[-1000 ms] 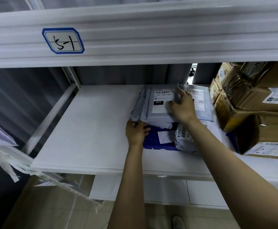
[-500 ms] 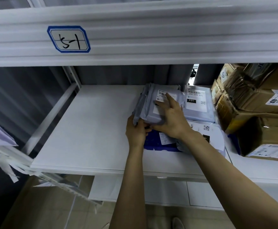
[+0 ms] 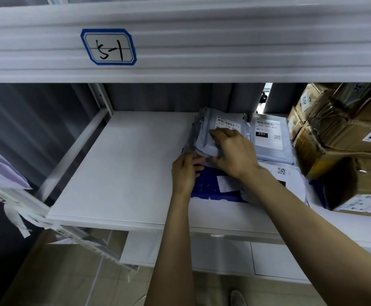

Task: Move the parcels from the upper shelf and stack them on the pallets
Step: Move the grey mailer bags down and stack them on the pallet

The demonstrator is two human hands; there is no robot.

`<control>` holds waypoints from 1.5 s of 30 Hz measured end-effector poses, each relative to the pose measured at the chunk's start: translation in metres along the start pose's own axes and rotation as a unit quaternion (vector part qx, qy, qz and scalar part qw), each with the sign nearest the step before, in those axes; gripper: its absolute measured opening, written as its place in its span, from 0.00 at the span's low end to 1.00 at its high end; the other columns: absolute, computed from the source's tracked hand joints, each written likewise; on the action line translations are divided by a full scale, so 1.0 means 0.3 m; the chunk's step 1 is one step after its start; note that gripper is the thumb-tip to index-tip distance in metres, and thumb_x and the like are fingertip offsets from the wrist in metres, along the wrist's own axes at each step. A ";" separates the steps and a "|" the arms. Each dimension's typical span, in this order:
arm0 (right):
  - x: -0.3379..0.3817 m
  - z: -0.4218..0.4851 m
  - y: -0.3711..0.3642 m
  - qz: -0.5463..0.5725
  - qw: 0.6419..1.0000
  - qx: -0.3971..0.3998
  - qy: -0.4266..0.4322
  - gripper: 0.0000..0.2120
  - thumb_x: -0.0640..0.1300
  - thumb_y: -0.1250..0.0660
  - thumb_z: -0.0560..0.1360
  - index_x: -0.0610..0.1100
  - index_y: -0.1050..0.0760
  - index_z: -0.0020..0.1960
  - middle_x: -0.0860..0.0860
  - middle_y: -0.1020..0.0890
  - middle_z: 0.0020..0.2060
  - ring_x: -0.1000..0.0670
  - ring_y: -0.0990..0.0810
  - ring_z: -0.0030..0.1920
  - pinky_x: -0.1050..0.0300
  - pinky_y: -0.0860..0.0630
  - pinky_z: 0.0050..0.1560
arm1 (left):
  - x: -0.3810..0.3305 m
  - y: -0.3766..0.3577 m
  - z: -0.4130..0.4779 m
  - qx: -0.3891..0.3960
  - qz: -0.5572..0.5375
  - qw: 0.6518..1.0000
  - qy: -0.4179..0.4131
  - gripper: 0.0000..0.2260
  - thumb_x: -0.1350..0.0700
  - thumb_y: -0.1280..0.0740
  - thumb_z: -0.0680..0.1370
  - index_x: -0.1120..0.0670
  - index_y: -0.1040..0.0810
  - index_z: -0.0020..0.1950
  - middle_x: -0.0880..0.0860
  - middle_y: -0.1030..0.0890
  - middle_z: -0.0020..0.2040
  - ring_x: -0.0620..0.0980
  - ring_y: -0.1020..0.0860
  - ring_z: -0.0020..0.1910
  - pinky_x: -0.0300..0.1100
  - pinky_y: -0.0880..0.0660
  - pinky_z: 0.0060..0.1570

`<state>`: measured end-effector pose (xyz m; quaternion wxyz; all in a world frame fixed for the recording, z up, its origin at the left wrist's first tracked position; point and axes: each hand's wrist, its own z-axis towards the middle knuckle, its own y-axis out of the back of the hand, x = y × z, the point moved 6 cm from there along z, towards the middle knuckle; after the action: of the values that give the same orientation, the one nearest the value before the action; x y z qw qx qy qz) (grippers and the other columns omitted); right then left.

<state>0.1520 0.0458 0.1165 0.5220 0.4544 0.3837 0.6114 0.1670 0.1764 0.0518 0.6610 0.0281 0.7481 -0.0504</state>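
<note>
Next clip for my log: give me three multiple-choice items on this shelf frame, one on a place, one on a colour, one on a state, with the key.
1. Where do the cardboard boxes stand relative to the crumpled grey mailer?
A) to its left
B) to its right
C) on the floor

2. The flat parcel near the front of the shelf, below that mailer, is:
A) blue
B) red
C) yellow

3. The right hand is:
A) hanging idle
B) holding a cardboard box
C) gripping the grey mailer

Key:
1 B, because the boxes fill the shelf's right end.
2 A, because blue shows around its white label.
3 C, because the fingers lie on top of the mailer and the thumb hooks its front edge.
</note>
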 end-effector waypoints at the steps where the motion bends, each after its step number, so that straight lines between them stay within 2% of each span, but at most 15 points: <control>1: -0.002 0.008 0.010 0.000 1.000 -0.004 0.003 0.36 0.55 0.27 0.69 0.47 0.35 0.72 0.46 0.25 0.65 0.41 0.27 0.63 0.48 0.26 0.53 | -0.010 0.000 0.000 0.009 -0.005 1.000 -0.007 0.14 0.55 0.46 0.83 0.49 0.21 0.48 0.51 0.16 0.46 0.45 0.19 0.41 0.34 0.23 0.40; 5: 0.007 0.026 -0.001 -0.018 0.999 0.026 0.013 0.41 0.57 0.26 0.67 0.48 0.39 0.75 0.46 0.26 0.66 0.41 0.27 0.63 0.48 0.26 0.53 | -0.018 -0.023 0.007 0.030 0.003 1.000 0.006 0.15 0.52 0.47 0.84 0.53 0.21 0.54 0.50 0.17 0.44 0.46 0.19 0.43 0.36 0.23 0.43; 7: 0.018 0.024 -0.015 -0.033 0.999 0.028 0.020 0.43 0.59 0.26 0.67 0.48 0.41 0.75 0.46 0.27 0.67 0.41 0.29 0.64 0.48 0.27 0.56 | -0.007 -0.029 0.009 0.025 0.002 0.999 0.022 0.16 0.52 0.47 0.83 0.54 0.21 0.52 0.50 0.17 0.43 0.47 0.20 0.43 0.36 0.23 0.42; 11: 0.029 0.021 -0.042 -0.084 0.995 0.032 0.040 0.42 0.60 0.29 0.70 0.47 0.44 0.77 0.46 0.32 0.70 0.42 0.33 0.67 0.46 0.31 0.61 | 0.024 -0.026 0.012 0.025 0.013 0.999 0.025 0.17 0.51 0.47 0.83 0.54 0.20 0.48 0.50 0.17 0.43 0.46 0.21 0.44 0.36 0.26 0.42; 14: 0.032 0.016 -0.042 -0.090 0.995 0.023 0.047 0.40 0.58 0.30 0.71 0.46 0.42 0.76 0.45 0.31 0.70 0.41 0.32 0.66 0.47 0.30 0.61 | 0.026 -0.023 0.012 0.024 0.017 0.999 0.018 0.20 0.50 0.49 0.84 0.57 0.20 0.51 0.51 0.17 0.44 0.46 0.21 0.44 0.37 0.26 0.43; 18: 0.021 0.012 -0.010 -0.080 0.995 -0.047 0.044 0.37 0.48 0.23 0.64 0.42 0.32 0.70 0.43 0.23 0.63 0.39 0.22 0.57 0.48 0.22 0.48 | 0.016 0.009 0.018 -0.033 0.011 0.999 -0.024 0.18 0.54 0.48 0.84 0.54 0.20 0.47 0.50 0.17 0.44 0.46 0.21 0.43 0.35 0.25 0.43; 20: -0.001 0.023 0.028 -0.050 0.994 -0.092 0.026 0.34 0.44 0.25 0.63 0.40 0.30 0.68 0.41 0.21 0.60 0.38 0.21 0.55 0.46 0.21 0.44 | 0.024 0.038 0.039 -0.092 0.043 0.994 -0.046 0.13 0.57 0.45 0.83 0.57 0.21 0.47 0.53 0.18 0.46 0.50 0.21 0.45 0.38 0.25 0.43; 22: -0.027 0.039 0.074 -0.017 0.991 -0.130 -0.002 0.32 0.42 0.28 0.64 0.39 0.30 0.67 0.39 0.20 0.57 0.37 0.20 0.54 0.45 0.21 0.44 | 0.046 0.052 0.075 -0.128 0.107 0.985 -0.049 0.11 0.56 0.43 0.82 0.60 0.23 0.50 0.56 0.19 0.49 0.52 0.22 0.46 0.39 0.26 0.43; 25: -0.061 0.057 0.125 0.029 0.982 -0.182 -0.034 0.33 0.41 0.29 0.64 0.41 0.31 0.69 0.39 0.19 0.53 0.37 0.19 0.51 0.42 0.22 0.49 | 0.090 0.044 0.133 -0.127 0.183 0.975 -0.013 0.14 0.51 0.40 0.81 0.62 0.24 0.52 0.61 0.21 0.50 0.58 0.21 0.48 0.43 0.26 0.43; 29: -0.066 0.062 0.149 0.052 0.974 -0.221 -0.024 0.33 0.39 0.29 0.63 0.41 0.30 0.68 0.40 0.18 0.51 0.37 0.18 0.47 0.45 0.22 0.44 | 0.101 0.026 0.168 -0.111 0.234 0.966 0.005 0.13 0.50 0.38 0.80 0.60 0.24 0.53 0.59 0.20 0.53 0.56 0.23 0.52 0.45 0.24 0.48; 34: -0.060 0.071 0.132 0.059 0.972 -0.225 -0.005 0.34 0.40 0.31 0.63 0.43 0.31 0.69 0.41 0.18 0.54 0.38 0.18 0.49 0.39 0.21 0.48 | 0.096 0.018 0.180 -0.096 0.244 0.965 0.022 0.14 0.49 0.39 0.81 0.60 0.26 0.55 0.58 0.21 0.54 0.56 0.24 0.54 0.47 0.24 0.50; 39: 0.032 0.039 0.091 0.012 0.970 -0.222 0.099 0.32 0.35 0.26 0.59 0.36 0.26 0.62 0.38 0.17 0.49 0.39 0.17 0.45 0.46 0.19 0.41 | 0.091 0.022 0.167 -0.086 0.223 0.971 0.005 0.13 0.52 0.42 0.83 0.61 0.25 0.55 0.55 0.21 0.49 0.51 0.24 0.46 0.39 0.30 0.39; 42: 0.076 0.020 0.038 0.004 0.967 -0.197 0.161 0.32 0.35 0.25 0.58 0.36 0.25 0.62 0.40 0.18 0.55 0.41 0.17 0.52 0.51 0.20 0.48 | 0.077 0.044 0.167 -0.111 0.181 0.977 -0.012 0.11 0.57 0.44 0.83 0.59 0.26 0.46 0.55 0.23 0.44 0.48 0.27 0.40 0.32 0.34 0.31; 44: 0.095 0.012 0.001 0.006 0.968 -0.173 0.182 0.33 0.33 0.23 0.58 0.37 0.24 0.62 0.41 0.19 0.58 0.41 0.19 0.57 0.51 0.22 0.54 | 0.062 0.068 0.162 -0.142 0.110 0.983 -0.027 0.13 0.60 0.45 0.83 0.59 0.27 0.41 0.56 0.22 0.43 0.51 0.25 0.41 0.32 0.30 0.35; 45: 0.099 0.009 -0.023 0.003 0.970 -0.156 0.184 0.33 0.33 0.23 0.57 0.37 0.24 0.62 0.41 0.19 0.59 0.41 0.19 0.58 0.50 0.22 0.56 | 0.060 0.076 0.167 -0.146 0.065 0.987 -0.028 0.13 0.60 0.45 0.83 0.62 0.25 0.43 0.58 0.20 0.46 0.55 0.23 0.45 0.36 0.25 0.41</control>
<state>0.1552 0.0761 0.1155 0.5053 0.2477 0.3717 0.7384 0.2166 0.1929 0.0270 0.6809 -0.0220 0.7249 0.1020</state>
